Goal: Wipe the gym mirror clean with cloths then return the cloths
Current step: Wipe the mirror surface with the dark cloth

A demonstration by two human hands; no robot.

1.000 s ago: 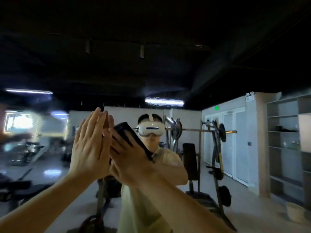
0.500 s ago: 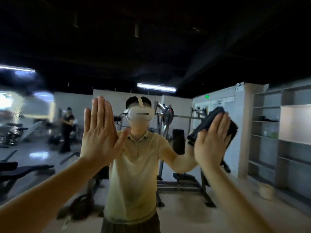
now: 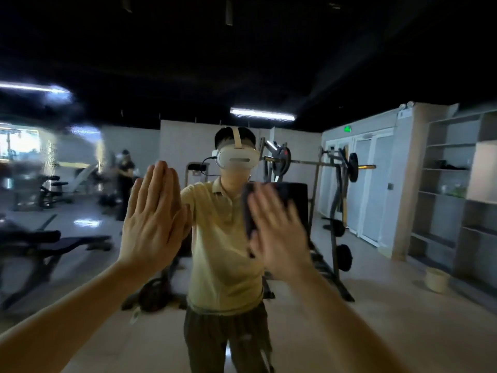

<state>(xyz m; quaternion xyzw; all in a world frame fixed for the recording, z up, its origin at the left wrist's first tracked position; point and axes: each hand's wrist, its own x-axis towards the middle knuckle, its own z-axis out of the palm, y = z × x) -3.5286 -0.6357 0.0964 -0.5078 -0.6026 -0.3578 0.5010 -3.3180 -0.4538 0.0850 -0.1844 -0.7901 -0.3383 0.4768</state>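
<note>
The gym mirror (image 3: pixel 376 63) fills the whole view and reflects me and the room behind. My left hand (image 3: pixel 153 214) lies flat against the glass with straight fingers, left of centre, and holds nothing. My right hand (image 3: pixel 277 232), blurred by motion, presses a dark cloth (image 3: pixel 282 195) flat on the mirror with spread fingers, in front of my reflected chest. The cloth shows above and left of my fingers. A smeared, streaky patch (image 3: pixel 51 154) lies on the glass at the left.
In the reflection: a barbell rack (image 3: pixel 330 168) behind me, weight benches (image 3: pixel 53 243) at the left, another person (image 3: pixel 125 181) far back, open shelves (image 3: pixel 451 184) and a small bucket (image 3: pixel 437 279) at the right.
My right hand has swept the cloth from upper right back left and down toward the centre. The left hand stays flat on the glass.
</note>
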